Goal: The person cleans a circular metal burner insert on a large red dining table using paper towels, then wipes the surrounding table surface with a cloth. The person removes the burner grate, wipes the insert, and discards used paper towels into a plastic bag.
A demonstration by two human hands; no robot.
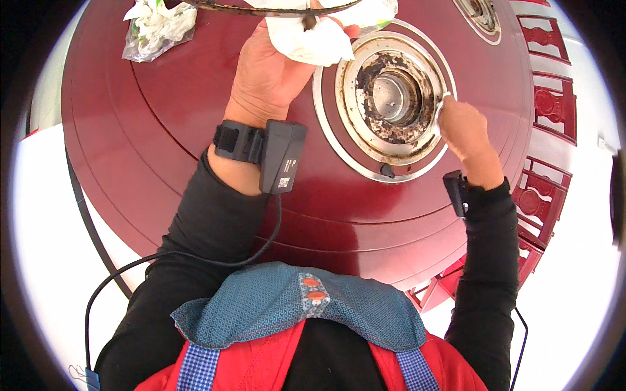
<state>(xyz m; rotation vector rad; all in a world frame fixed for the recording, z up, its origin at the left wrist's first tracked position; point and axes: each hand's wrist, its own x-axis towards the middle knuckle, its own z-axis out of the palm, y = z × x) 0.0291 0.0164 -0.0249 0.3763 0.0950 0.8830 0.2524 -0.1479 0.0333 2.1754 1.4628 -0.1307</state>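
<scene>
My left hand is raised at the top edge with a white paper tissue bunched in it. It grips a blackened metal ring through the tissue; a small foot sticks out from the ring, and most of the rest is cut off by the frame. At the right rim of a round burner set into the dark red table, my right hand presses a folded white tissue on the metal. Brown and black residue crusts the burner's inner ring.
A clear plastic bag of crumpled tissues lies at the table's far left, and a tissue pack behind my left hand. A small black piece sits by the burner's near edge. Carved red chairs line the right; a cable trails from my left wrist.
</scene>
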